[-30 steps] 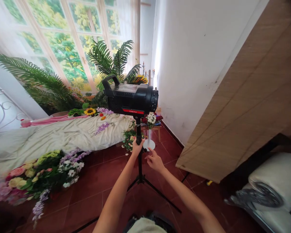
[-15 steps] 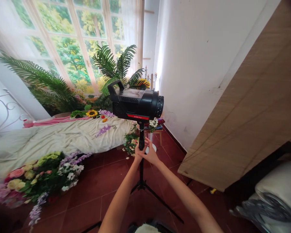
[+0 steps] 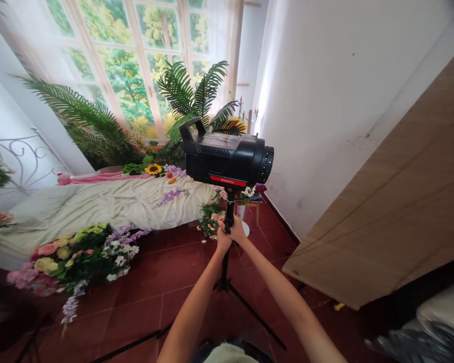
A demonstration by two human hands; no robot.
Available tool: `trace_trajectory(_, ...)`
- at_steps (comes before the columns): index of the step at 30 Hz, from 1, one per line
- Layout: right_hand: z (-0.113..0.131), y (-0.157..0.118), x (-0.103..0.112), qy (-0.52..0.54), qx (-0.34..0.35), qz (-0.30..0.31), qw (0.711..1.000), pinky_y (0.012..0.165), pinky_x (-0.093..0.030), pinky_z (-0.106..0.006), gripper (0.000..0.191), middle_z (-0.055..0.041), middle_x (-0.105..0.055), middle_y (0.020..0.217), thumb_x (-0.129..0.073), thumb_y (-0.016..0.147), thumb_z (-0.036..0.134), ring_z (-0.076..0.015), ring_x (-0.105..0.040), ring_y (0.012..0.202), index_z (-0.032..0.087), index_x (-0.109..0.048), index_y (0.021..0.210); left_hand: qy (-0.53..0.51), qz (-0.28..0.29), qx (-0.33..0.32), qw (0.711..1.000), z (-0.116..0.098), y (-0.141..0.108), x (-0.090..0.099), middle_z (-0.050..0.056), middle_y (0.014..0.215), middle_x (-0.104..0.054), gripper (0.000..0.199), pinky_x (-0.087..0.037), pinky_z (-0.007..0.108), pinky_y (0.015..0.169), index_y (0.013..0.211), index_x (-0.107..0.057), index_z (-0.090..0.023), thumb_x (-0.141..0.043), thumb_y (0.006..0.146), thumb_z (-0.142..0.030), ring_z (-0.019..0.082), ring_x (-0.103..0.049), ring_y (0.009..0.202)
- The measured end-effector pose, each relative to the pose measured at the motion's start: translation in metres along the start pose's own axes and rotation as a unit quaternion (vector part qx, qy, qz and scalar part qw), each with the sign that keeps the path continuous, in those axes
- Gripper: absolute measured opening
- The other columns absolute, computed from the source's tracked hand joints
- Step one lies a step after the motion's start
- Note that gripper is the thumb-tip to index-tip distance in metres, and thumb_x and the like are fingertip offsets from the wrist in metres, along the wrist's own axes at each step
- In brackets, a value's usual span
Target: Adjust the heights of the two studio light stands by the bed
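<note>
A black studio light with a red label and a top handle sits on a black stand, its round front pointing right. Just below the light, my left hand is closed round the stand's pole from the left. My right hand wraps the same pole from the right, close against the left one. The fingers of both hands are partly hidden by the pole. The stand's legs spread over the red tiled floor.
A bed with a cream blanket and flowers lies at the left. Palm leaves stand before the window. A wooden panel leans at the right, near a plastic-wrapped bundle. A stand leg reaches left.
The light and my hands appear slightly farther right as the view has shifted. My right hand's fingers, spread near the pole before, are now closed round it.
</note>
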State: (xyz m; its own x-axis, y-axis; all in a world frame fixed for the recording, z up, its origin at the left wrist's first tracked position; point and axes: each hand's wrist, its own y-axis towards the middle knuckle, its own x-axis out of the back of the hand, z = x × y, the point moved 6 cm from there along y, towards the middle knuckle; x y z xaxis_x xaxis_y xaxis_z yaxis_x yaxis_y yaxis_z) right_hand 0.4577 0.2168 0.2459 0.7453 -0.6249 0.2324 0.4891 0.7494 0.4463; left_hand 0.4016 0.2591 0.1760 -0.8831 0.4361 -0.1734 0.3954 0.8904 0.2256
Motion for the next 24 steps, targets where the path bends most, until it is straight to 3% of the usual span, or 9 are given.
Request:
trace_trajectory(5,0.022,0.017,0.004,0.008,0.008,-0.013,1.000,0.050,-0.041,-0.023,0.026,0.0005,-0.055,0.059,-0.061,0.065,0.041,-0.0110,-0.048,0.052,0.018,-0.049,0.064,0.044,0.029,-0.023,0.998,0.001,0.003,0.003,0.004,0.072,-0.065,0.015,-0.045,0.027,0.068,0.075,-0.062,-0.012,-0.059,0.061,-0.018,0.017,-0.058,0.070)
trace_trajectory(9,0.054,0.041,0.011,0.019,0.022,-0.005,1.000,0.046,-0.038,-0.022,0.027,0.0027,-0.050,0.055,-0.062,0.066,0.042,-0.0094,-0.045,0.047,0.018,-0.048,0.065,0.060,0.056,-0.019,0.996,0.003,0.004,0.004,0.000,0.063,-0.059,0.011,-0.041,0.024,0.059,0.071,-0.060,-0.013,-0.060,0.062,-0.020,0.012,-0.052,0.059)
trace_trajectory(14,0.108,0.073,0.023,0.022,0.040,0.028,0.999,0.047,-0.041,-0.024,0.029,0.0023,-0.051,0.053,-0.064,0.066,0.043,-0.0106,-0.048,0.047,0.019,-0.049,0.067,0.065,0.044,-0.016,0.997,-0.005,0.002,0.003,0.000,0.065,-0.058,0.019,-0.041,0.023,0.057,0.072,-0.061,-0.015,-0.063,0.066,-0.032,0.011,-0.051,0.057)
trace_trajectory(17,0.131,0.084,0.031,0.000,0.057,0.014,0.998,0.048,-0.042,-0.024,0.031,0.0020,-0.052,0.054,-0.067,0.065,0.044,-0.0109,-0.049,0.048,0.019,-0.048,0.066,0.067,0.036,0.001,0.997,-0.005,0.003,0.002,-0.001,0.060,-0.058,0.028,-0.040,0.022,0.053,0.073,-0.061,-0.015,-0.066,0.064,-0.041,0.010,-0.049,0.052)
trace_trajectory(24,0.139,0.084,0.031,-0.014,0.070,0.027,0.997,0.049,-0.044,-0.024,0.032,0.0024,-0.051,0.055,-0.067,0.067,0.045,-0.0103,-0.050,0.047,0.019,-0.048,0.064,0.052,0.046,0.056,0.996,0.012,0.010,-0.002,-0.002,0.043,-0.048,0.037,-0.034,0.022,0.043,0.050,-0.053,-0.014,-0.069,0.059,-0.047,0.008,-0.042,0.040)
